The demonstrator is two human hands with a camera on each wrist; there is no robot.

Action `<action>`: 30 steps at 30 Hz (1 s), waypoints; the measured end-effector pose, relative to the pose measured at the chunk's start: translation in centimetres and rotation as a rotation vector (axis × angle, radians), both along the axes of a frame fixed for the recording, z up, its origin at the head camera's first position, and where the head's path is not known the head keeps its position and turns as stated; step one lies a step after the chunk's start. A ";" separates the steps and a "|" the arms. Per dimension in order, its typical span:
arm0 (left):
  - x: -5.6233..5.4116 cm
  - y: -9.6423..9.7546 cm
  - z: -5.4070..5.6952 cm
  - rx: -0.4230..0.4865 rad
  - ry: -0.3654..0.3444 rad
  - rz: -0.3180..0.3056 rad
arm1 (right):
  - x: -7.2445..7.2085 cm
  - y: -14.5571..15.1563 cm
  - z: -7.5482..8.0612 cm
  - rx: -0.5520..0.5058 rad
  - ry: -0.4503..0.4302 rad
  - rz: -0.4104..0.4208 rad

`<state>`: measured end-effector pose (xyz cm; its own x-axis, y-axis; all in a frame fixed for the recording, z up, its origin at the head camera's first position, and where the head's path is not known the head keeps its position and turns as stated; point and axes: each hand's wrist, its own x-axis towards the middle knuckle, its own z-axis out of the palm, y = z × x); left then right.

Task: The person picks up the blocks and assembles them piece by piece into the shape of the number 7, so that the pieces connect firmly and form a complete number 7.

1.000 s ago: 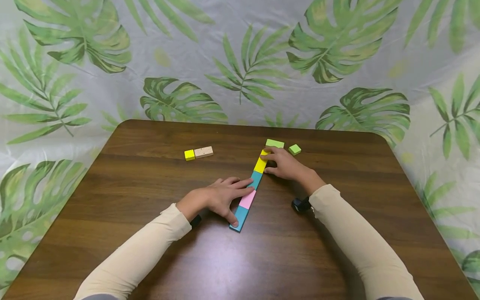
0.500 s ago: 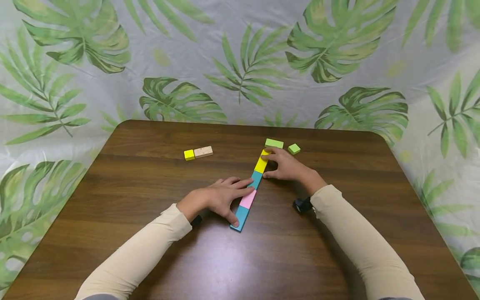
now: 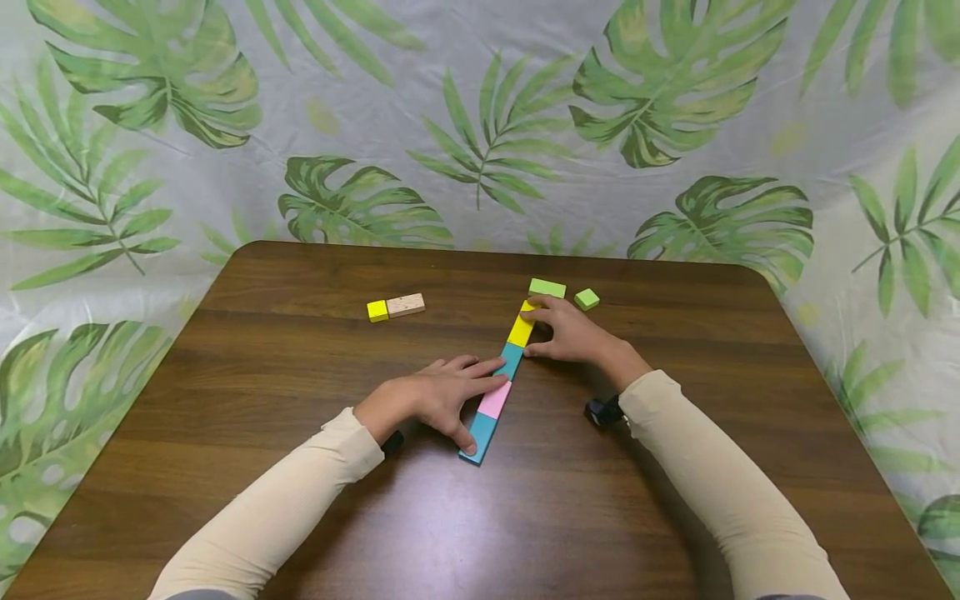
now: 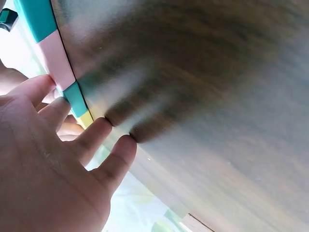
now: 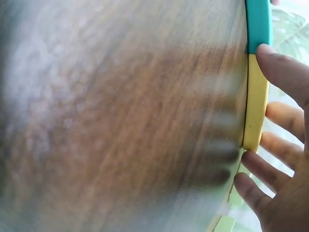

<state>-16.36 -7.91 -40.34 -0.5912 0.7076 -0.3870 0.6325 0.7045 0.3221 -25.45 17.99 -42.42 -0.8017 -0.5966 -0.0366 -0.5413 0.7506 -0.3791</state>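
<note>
Row of flat teal, pink and yellow painted blocks (image 3: 494,401) slants away rightward between the hands.
Left hand (image 3: 442,395), fingers spread, touches its near stretch; right hand (image 3: 574,330), fingers loosely extended, its yellow far end, near a light-green rectangular block (image 3: 547,288).

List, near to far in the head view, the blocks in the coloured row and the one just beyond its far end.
Near teal block → pink block → far teal block → long yellow block → long green block.
</note>
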 end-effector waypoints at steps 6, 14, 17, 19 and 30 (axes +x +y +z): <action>0.0 0.1 0.2 -0.010 0.003 0.004 | 0.0 -0.1 0.0 0.024 0.008 0.010; -0.1 0.0 -0.1 -0.015 0.022 0.002 | -0.4 0.4 1.1 0.004 0.008 -0.016; -0.1 -0.1 -0.1 -0.013 0.024 0.004 | -0.5 0.7 1.8 -0.012 0.024 -0.044; -0.1 -0.1 -0.1 -0.017 0.026 0.007 | -0.6 0.8 2.0 -0.007 0.031 -0.038; 0.0 0.0 -0.2 -0.013 0.026 0.000 | -2.5 2.3 2.3 0.027 0.126 -0.140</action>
<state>-16.38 -7.92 -40.57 -0.6014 0.7024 -0.3807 0.6405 0.7087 0.2959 -27.99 20.28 -40.13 -0.8759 -0.4794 0.0548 -0.4729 0.8306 -0.2940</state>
